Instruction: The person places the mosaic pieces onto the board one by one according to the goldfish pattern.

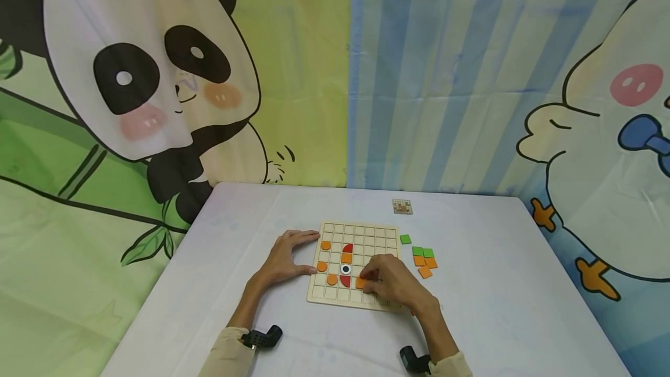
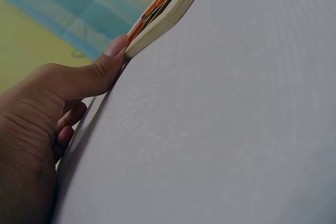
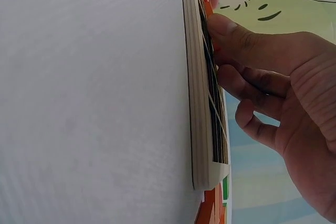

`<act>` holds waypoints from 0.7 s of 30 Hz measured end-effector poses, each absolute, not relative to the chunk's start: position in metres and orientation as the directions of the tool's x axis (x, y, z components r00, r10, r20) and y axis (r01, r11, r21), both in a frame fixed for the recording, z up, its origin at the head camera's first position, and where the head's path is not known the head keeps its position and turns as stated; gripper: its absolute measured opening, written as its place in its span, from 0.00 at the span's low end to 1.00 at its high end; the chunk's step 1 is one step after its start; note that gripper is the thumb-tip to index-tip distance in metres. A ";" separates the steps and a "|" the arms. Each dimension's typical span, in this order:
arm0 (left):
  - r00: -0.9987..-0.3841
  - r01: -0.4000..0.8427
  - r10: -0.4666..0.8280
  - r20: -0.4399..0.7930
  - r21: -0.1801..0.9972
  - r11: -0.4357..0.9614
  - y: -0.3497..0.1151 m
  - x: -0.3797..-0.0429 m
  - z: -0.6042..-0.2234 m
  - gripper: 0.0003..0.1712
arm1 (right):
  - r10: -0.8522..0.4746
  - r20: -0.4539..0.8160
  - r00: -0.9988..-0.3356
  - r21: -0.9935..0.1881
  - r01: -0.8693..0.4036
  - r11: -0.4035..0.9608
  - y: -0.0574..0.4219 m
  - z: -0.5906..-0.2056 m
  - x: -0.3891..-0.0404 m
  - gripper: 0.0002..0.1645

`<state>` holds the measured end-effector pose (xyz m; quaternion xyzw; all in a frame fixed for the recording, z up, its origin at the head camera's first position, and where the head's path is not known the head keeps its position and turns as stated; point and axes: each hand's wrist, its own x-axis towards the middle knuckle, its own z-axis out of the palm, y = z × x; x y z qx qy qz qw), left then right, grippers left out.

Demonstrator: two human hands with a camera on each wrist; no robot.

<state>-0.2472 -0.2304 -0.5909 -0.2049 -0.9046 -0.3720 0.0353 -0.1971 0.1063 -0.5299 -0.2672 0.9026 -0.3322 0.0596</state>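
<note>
A square wooden grid board (image 1: 366, 237) lies flat on the table. My left hand (image 1: 285, 258) spreads along its left side, thumb and fingertips touching the edge; the left wrist view shows the thumb (image 2: 105, 69) against the board's rim. Above the lower middle of the board, my right hand (image 1: 392, 278) pinches an orange square tile (image 1: 360, 283). Left of that tile, on the board, sit orange round tiles (image 1: 332, 280), red quarter-round tiles (image 1: 348, 248), another orange square (image 1: 346, 258) and a black-and-white eye tile (image 1: 345, 270). My right hand hides the board's lower right.
Right of the board lie loose green square tiles (image 1: 405, 239) and orange square tiles (image 1: 425, 272). Farther back is a small patterned card (image 1: 402, 207). A white cloth covers the table (image 1: 487, 284), and printed curtains (image 1: 419, 74) stand behind it.
</note>
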 end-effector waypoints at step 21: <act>-0.909 0.410 0.344 0.235 0.650 0.639 -0.231 -0.247 -0.591 0.52 | -0.549 0.075 -0.832 -0.612 -0.473 0.634 0.100 -0.529 -0.202 0.11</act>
